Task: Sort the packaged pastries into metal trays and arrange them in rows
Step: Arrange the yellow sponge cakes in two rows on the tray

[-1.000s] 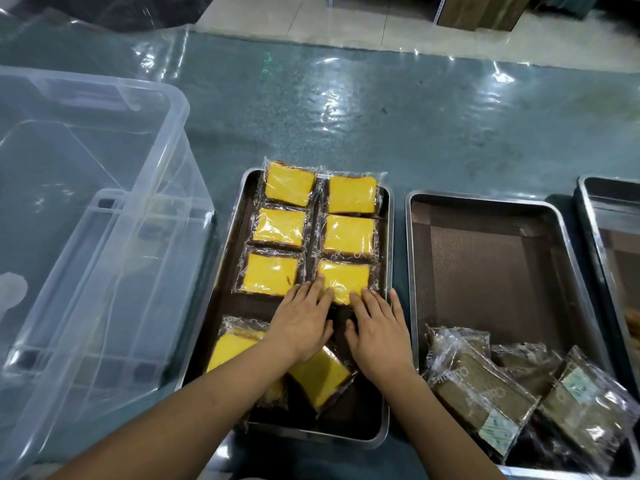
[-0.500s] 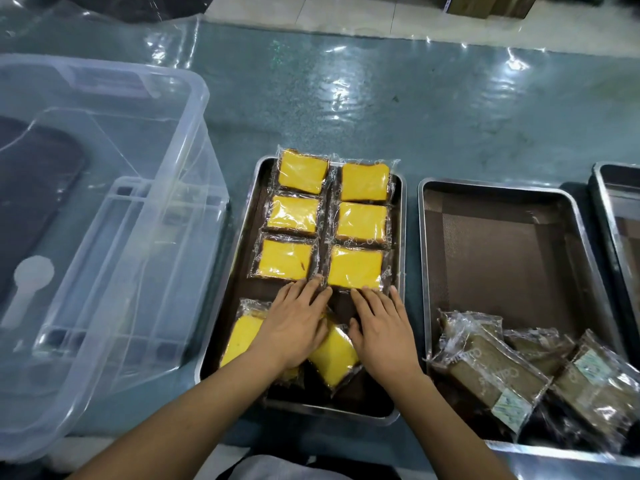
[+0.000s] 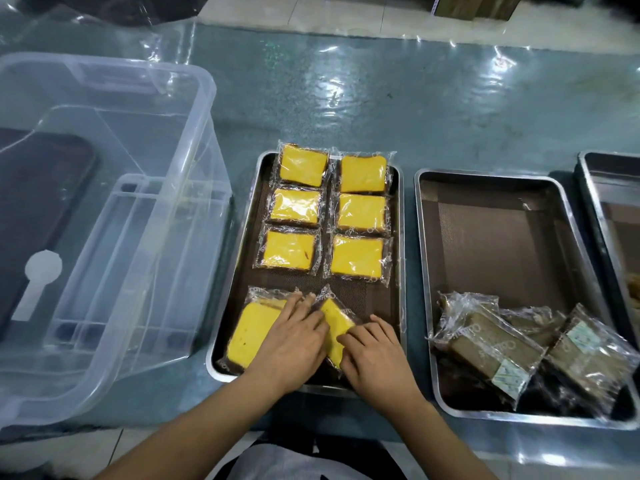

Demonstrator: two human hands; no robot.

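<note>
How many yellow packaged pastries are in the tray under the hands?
8. Six lie in two neat columns of three at the far end; two loose ones sit near, one under the left hand, one skewed between both hands. More could hide beneath the hands.

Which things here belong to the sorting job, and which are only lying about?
Job:
yellow pastries
brown pastries
left tray
middle tray
left hand
right hand

Lying about:
clear bin
third tray
boxes
</note>
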